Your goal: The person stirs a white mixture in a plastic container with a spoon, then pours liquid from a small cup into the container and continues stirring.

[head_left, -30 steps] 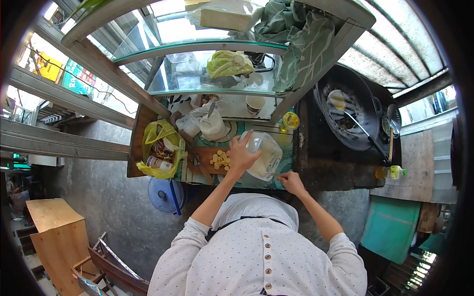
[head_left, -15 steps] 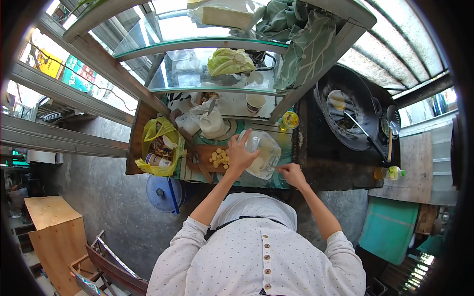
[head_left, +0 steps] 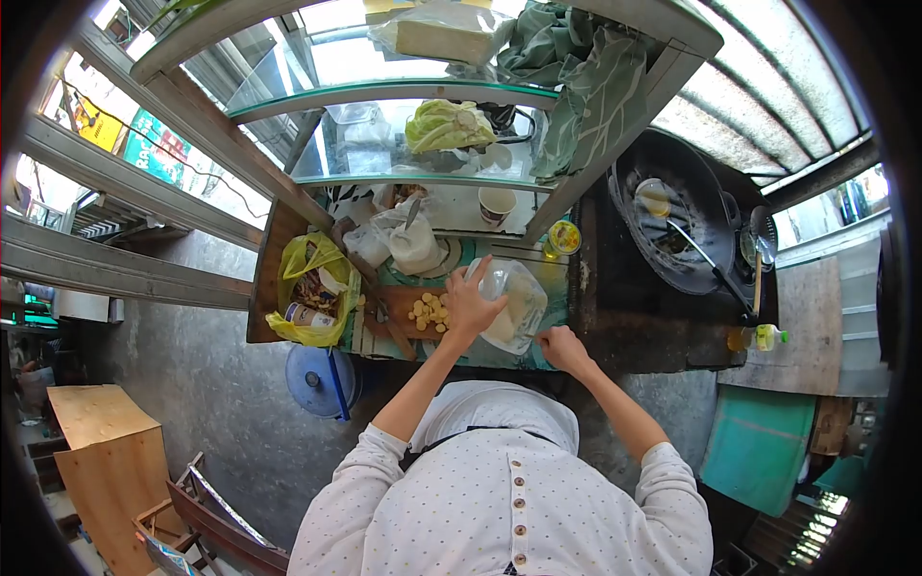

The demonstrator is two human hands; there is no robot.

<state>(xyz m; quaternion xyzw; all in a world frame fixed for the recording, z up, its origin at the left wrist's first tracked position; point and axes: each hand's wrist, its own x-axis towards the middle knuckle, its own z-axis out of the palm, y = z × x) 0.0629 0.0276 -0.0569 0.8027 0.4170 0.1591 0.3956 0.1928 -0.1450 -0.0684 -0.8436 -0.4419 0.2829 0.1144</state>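
Observation:
My left hand (head_left: 471, 305) grips the left side of a clear plastic container (head_left: 517, 305), its fingers spread along the edge and the thumb over the rim. Something pale lies inside the container. By its lower right corner, my right hand (head_left: 565, 348) is closed in a pinch; what it holds, if anything, is too small to make out. To the left of my left hand, small round yellowish pieces (head_left: 429, 312) sit on a wooden cutting board (head_left: 399, 300). Behind them stands an open white plastic bag (head_left: 415, 248) with a handle sticking out.
A yellow plastic bag (head_left: 315, 288) with scraps fills the counter's left end. A yellow-lidded jar (head_left: 563, 238) and a paper cup (head_left: 496, 204) are behind the container. A large black wok (head_left: 672, 211) stands right. Glass shelves (head_left: 432, 180) hang above; a blue-lidded bucket (head_left: 313, 379) is below.
My right hand has shifted slightly left and down, close against the container's corner. My left hand stays on the container, which has barely moved.

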